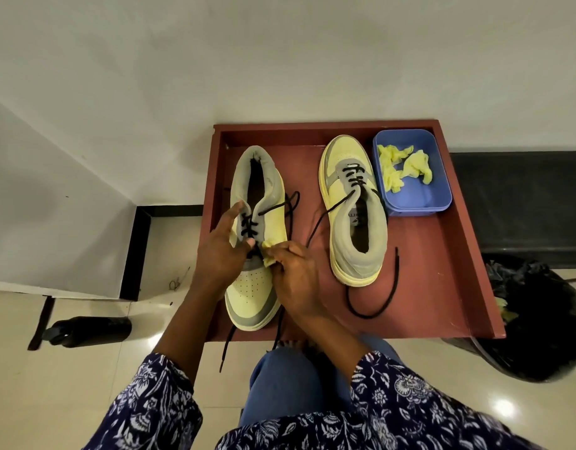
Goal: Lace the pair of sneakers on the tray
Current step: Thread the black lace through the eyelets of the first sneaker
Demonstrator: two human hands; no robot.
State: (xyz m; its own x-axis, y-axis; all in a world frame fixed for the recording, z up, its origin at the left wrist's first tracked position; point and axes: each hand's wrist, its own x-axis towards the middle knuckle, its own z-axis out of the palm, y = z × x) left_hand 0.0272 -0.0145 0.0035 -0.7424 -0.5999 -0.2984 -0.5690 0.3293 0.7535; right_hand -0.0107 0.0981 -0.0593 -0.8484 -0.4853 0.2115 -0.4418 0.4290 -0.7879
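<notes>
Two yellow and grey sneakers lie on a dark red tray. The left sneaker points its toe toward me, and its black lace is partly threaded. My left hand holds this shoe by its side, thumb near the eyelets. My right hand pinches a small yellow cloth at the lacing area. The right sneaker points away from me. Its black lace is threaded only near the toe, and the loose ends trail over the tray.
A blue plastic tub holding yellow crumpled cloths sits at the tray's far right corner. A black bin bag stands to the right of the tray. A dark bottle lies on the floor at left. My knee is just below the tray's near edge.
</notes>
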